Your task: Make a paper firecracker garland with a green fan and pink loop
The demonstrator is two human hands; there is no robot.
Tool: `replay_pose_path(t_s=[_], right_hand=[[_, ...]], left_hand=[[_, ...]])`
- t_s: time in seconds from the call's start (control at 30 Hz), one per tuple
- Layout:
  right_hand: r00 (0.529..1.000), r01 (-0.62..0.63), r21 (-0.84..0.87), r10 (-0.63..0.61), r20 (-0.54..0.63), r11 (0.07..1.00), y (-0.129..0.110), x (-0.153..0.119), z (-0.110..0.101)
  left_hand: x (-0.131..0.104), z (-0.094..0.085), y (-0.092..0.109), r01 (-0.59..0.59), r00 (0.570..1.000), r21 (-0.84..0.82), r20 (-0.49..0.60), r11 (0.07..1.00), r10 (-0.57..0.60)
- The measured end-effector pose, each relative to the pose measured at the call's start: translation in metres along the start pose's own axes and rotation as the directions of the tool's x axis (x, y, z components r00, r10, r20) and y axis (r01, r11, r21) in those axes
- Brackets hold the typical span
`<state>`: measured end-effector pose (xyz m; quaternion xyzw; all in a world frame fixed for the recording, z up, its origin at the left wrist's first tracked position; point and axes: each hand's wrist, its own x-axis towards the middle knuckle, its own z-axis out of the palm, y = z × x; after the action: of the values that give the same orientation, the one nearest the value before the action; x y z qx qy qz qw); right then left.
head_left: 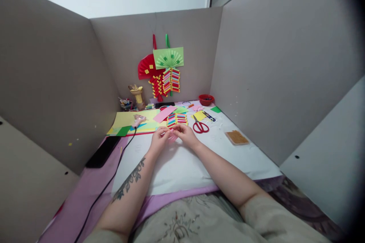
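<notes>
My left hand [160, 138] and my right hand [184, 134] meet over the white sheet [182, 171], fingertips pinched together on a small piece of pink paper [172, 136]. The fingers partly cover the paper, so its exact shape is hard to make out. Just beyond my hands lies a strip of colourful paper rolls with yellow ends [180, 119]. Red-handled scissors [200, 125] rest to the right of my right hand. A pink glue gun [138, 120] lies on coloured paper to the left, its black cord running toward me.
Yellow and green sheets [124, 117] are stacked at the back left, near a black phone [104, 152]. A red bowl [206, 100] stands at the back right, with a brown pad [237, 137] nearer. Paper fan decorations [169, 59] hang on the grey back panel [119, 45]; panels enclose both sides.
</notes>
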<state>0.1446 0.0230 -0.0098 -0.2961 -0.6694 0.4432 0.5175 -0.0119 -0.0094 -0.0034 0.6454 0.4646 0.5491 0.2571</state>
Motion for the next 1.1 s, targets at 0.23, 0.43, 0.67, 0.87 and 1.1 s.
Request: replay_pose_path(t_s=[0.23,0.43,0.67,0.87,1.1], right_hand=[[1.000,0.008,-0.027,-0.009,-0.015,1.000,-0.0014,-0.0007,0.0002],[0.999,0.024,-0.087,-0.027,-0.034,0.996,-0.0038,-0.0011,0.0003],[0.999,0.017,-0.082,-0.020,-0.025,0.996,-0.0038,-0.0004,-0.0002],[1.000,0.007,-0.079,-0.009,-0.026,0.997,-0.0046,-0.0009,0.0006],[1.000,0.011,-0.096,-0.012,-0.015,0.995,-0.0063,-0.0015,-0.0003]], left_hand=[[0.0002,0.0012,-0.0020,-0.005,0.999,0.023,-0.033,1.000,0.005],[0.0003,0.0019,-0.0030,-0.045,0.997,0.080,-0.065,0.996,0.050],[0.0000,0.0035,-0.0031,-0.046,0.998,0.076,-0.035,0.996,0.049],[0.0001,0.0036,-0.0015,-0.035,0.999,0.092,-0.032,0.995,0.038],[-0.0009,0.0032,-0.0010,-0.016,1.000,0.081,-0.002,0.997,0.016]])
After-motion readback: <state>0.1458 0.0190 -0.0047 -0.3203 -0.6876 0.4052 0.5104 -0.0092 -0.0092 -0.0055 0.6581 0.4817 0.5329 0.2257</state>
